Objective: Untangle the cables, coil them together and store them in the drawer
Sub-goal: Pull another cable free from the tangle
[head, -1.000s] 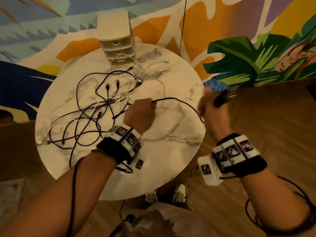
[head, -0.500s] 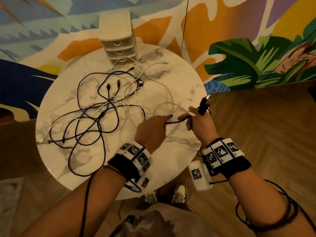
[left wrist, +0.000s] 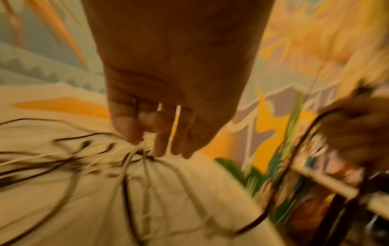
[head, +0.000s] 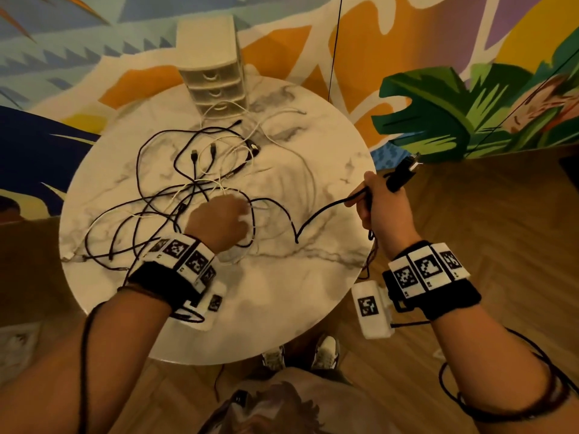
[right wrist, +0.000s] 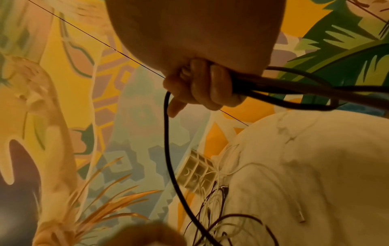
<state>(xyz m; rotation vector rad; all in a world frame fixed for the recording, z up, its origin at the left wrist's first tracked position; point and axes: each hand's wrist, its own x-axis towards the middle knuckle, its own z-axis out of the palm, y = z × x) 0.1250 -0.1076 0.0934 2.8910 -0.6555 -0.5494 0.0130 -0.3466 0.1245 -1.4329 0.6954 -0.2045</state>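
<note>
A tangle of black and white cables (head: 175, 195) lies on the left half of the round marble table (head: 282, 308). My right hand (head: 372, 198) hovers over the table's right edge and grips a few loops of a black cable (head: 322, 211), its plug sticking up past the knuckles. In the right wrist view the right hand (right wrist: 200, 86) has its fingers curled round those loops (right wrist: 294, 86). From there the black cable sags to the table and runs to my left hand (head: 238, 217). The left hand's fingertips (left wrist: 160, 149) point down into the tangle; blur hides any pinch.
A small white three-drawer unit (head: 213, 76) stands at the table's far edge, all drawers closed, with white cable ends lying against it. A painted wall rises behind the table. A thin dark line (head: 333, 48) hangs down the wall. Wooden floor lies to the right, and shoes show below the near edge.
My left hand has let go near the right hand and moved left, back to the tangle. My right hand has swung right and up, drawing the black cable out across the table.
</note>
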